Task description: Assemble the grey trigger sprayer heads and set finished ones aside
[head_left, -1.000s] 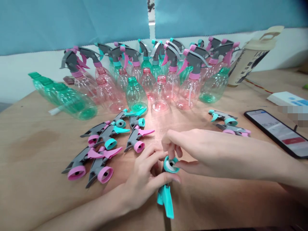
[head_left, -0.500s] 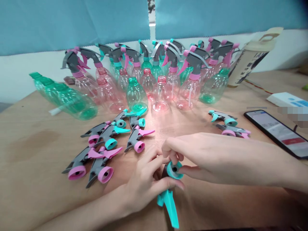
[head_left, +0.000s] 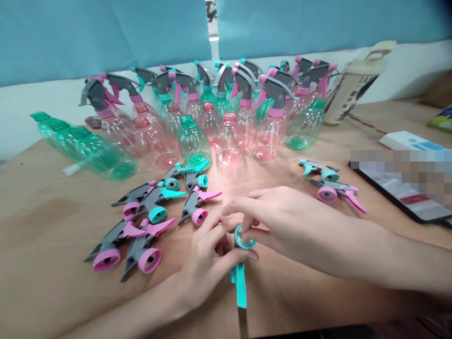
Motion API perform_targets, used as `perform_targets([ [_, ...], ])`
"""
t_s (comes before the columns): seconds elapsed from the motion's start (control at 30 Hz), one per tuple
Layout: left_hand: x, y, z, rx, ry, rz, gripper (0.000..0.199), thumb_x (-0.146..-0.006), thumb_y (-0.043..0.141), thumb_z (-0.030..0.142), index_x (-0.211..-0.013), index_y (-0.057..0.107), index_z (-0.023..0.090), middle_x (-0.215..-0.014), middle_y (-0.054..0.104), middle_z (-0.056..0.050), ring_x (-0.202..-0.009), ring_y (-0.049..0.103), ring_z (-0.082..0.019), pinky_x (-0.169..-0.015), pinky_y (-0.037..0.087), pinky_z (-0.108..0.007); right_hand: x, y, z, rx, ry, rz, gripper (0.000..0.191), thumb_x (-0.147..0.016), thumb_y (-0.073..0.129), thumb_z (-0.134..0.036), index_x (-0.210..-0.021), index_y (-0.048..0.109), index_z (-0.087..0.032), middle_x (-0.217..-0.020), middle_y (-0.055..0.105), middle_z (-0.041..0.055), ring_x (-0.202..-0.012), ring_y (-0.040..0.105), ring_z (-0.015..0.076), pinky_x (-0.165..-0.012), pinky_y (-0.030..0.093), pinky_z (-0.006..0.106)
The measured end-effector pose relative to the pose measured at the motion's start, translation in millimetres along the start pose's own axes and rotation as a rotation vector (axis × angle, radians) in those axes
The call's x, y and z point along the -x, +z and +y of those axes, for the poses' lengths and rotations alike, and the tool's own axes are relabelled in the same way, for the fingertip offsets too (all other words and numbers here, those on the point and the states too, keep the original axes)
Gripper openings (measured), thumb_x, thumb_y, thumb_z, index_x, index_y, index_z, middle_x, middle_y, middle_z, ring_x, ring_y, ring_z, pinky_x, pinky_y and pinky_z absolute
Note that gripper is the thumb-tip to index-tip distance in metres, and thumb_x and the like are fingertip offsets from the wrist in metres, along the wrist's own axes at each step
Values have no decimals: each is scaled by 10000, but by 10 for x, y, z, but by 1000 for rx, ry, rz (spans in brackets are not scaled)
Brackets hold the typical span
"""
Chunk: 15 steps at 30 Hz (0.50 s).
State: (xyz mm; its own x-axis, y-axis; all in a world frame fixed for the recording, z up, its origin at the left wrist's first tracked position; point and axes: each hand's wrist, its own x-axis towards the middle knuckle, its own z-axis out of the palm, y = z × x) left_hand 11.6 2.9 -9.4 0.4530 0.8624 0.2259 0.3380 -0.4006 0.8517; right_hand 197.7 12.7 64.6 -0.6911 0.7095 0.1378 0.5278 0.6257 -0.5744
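My left hand (head_left: 210, 259) is wrapped round a grey-and-teal trigger spray head (head_left: 240, 287), low at the middle of the table. Its teal collar (head_left: 247, 245) faces up, and the lever points toward me. From the right, my right hand (head_left: 289, 230) reaches over with thumb and fingers pinched inside the collar's mouth. Something pale shows in there under the fingertips, too small and covered to name. Left of my hands lie several loose spray heads with pink collars (head_left: 151, 260) and teal collars (head_left: 157, 214).
Behind stand pink and green bottles (head_left: 229, 146), many fitted with spray heads. Green bottles (head_left: 106, 155) lean at the left. Two spray heads (head_left: 332, 190) lie at the right, near a phone (head_left: 399, 193), a white box (head_left: 413, 141) and a lidded tumbler (head_left: 353, 89).
My right fingertips have moved deeper into the collar, where a pale surface now shows instead of the dark hole. The spray head has turned slightly, and the view has shifted a little.
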Motion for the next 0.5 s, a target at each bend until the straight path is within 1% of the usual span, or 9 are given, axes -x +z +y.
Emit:
perform_targets([
  [0.1, 0, 14, -40, 19, -51, 10, 230, -751, 722, 333, -938, 668, 210, -815, 551, -8, -636, 530, -127, -546, 489, -231, 13, -10, -38, 80, -50, -26, 325, -783, 490, -34, -1058, 583, -178, -899, 681, 49, -777, 621, 182, -643, 418, 280],
  [0.17, -7, 31, -54, 60, -59, 25, 203, -774, 692, 351, -902, 662, 197, -827, 565, -17, -652, 541, -133, -563, 497, -243, 55, -44, -73, 121, -81, -10, 300, -784, 479, -22, -1020, 595, -166, -895, 677, 49, -769, 615, 174, -646, 411, 280],
  [0.23, -27, 57, -27, 108, -72, 16, 196, -786, 674, 350, -892, 648, 187, -885, 583, -32, -711, 572, -148, -584, 507, -246, 141, -109, -100, 155, -72, 13, 268, -807, 480, -46, -1007, 602, -176, -898, 674, 41, -774, 611, 168, -653, 407, 278],
  [0.33, -93, 129, 107, 157, -137, -3, 265, -756, 703, 346, -952, 635, 182, -879, 599, -29, -752, 606, -164, -610, 525, -255, 366, -253, -89, 196, 7, 54, 190, -840, 544, -186, -1017, 604, -218, -912, 670, 18, -796, 610, 170, -653, 410, 272],
  [0.43, -207, 256, 308, 211, -239, -47, 343, -734, 723, 333, -1018, 617, 170, -798, 634, -16, -685, 625, -159, -582, 529, -260, 671, -406, -13, 212, 153, 110, 172, -860, 550, -315, -1012, 609, -258, -881, 670, -7, -749, 608, 152, -617, 424, 257],
  [0.47, -258, 314, 377, 234, -266, -70, 347, -740, 716, 322, -1033, 613, 167, -809, 652, -21, -667, 630, -156, -569, 527, -259, 779, -450, 17, 205, 179, 116, 177, -858, 549, -333, -1006, 610, -257, -868, 670, -7, -720, 606, 146, -598, 432, 252],
  [0.5, -313, 380, 441, 264, -278, -87, 337, -744, 709, 301, -1036, 612, 165, -870, 666, -34, -683, 640, -157, -581, 534, -266, 885, -488, 45, 211, 204, 147, 197, -854, 551, -363, -1010, 609, -258, -863, 669, -3, -701, 603, 144, -590, 440, 256],
])
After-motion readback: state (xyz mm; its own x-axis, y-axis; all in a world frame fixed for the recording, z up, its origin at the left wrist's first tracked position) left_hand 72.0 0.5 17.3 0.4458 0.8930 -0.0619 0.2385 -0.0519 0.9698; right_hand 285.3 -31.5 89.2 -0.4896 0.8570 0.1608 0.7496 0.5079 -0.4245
